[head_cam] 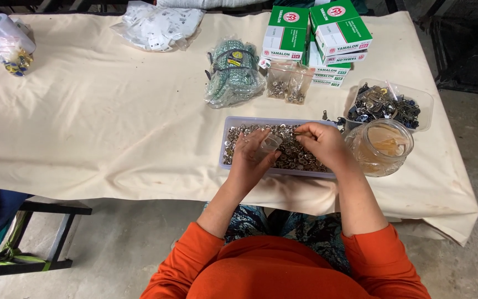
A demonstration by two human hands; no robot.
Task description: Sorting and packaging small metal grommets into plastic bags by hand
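A shallow clear tray [225, 145] full of small silver metal fasteners lies on the cream cloth in front of me. My left hand [253, 155] rests over the tray and holds a small clear plastic bag [270, 144]. My right hand [322, 143] hovers over the tray's right half, thumb and fingers pinched on a few of the fasteners near the bag's mouth. Both sleeves are orange.
A clear jar [380, 147] stands right of the tray, a tub of dark metal parts [385, 104] behind it. Green-and-white boxes [316, 39], small filled bags [289, 83] and a green bundle [233, 72] sit farther back. A metal bench frame [56, 243] stands left below the table.
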